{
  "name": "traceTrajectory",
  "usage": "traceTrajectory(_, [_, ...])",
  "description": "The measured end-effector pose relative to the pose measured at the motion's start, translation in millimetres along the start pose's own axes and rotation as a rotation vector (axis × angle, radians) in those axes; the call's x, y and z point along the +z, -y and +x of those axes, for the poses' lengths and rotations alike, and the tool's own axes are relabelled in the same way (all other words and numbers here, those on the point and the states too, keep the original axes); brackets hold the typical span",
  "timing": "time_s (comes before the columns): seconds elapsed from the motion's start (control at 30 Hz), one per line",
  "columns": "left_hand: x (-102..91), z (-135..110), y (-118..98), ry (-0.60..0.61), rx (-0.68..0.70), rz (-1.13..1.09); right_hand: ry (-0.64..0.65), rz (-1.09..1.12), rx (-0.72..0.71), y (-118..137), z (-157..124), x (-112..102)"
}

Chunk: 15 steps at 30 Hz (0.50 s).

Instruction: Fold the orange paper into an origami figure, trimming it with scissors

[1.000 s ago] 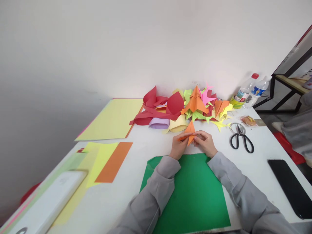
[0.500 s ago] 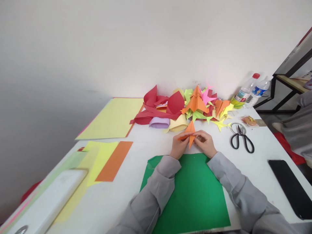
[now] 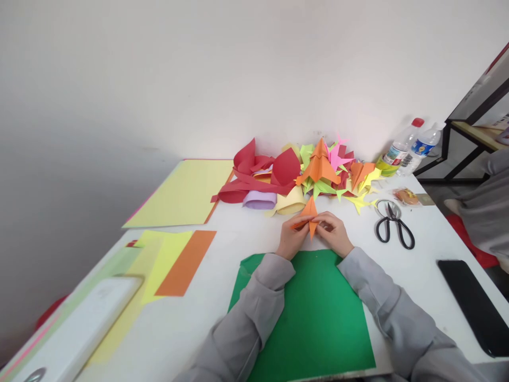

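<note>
A small folded orange paper piece [image 3: 309, 214] is pinched between both hands just above the white table [image 3: 246, 239]. My left hand [image 3: 291, 239] grips its left side with closed fingers. My right hand [image 3: 335, 233] pinches its right side, fingers curled. Both grey sleeves rest on a green paper sheet [image 3: 314, 313] lying in front of me. Behind the hands lies a pile of folded coloured paper figures [image 3: 318, 172].
Black scissors [image 3: 393, 225] lie to the right, a black phone [image 3: 475, 305] nearer the right edge. Two water bottles [image 3: 409, 143] stand at the back right. Yellow sheets [image 3: 185, 193] and an orange strip [image 3: 186, 262] lie left. Another person's grey clothing [image 3: 487, 212] shows at far right.
The hands have shifted the orange piece only slightly, working its fold; everything else on the table stays put.
</note>
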<state>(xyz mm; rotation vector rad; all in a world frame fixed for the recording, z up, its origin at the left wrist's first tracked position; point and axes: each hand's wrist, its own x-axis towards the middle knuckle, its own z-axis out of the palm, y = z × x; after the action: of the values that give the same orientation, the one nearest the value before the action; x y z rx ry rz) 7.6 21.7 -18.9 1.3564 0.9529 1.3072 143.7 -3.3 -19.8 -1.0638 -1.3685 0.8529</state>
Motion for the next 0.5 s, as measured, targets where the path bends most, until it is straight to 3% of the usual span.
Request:
traceTrajectory(0.27, [-0.6,-3.3,-1.7,0.038,-0.023,-0.064,-0.091,0.195,0.264,2.0,1.8,1.1])
traceTrajectory(0.5, [1.3,-1.0,2.4,0.025,-0.181,-0.252,-0.151,0.216,0.330,0.8,2.7,0.9])
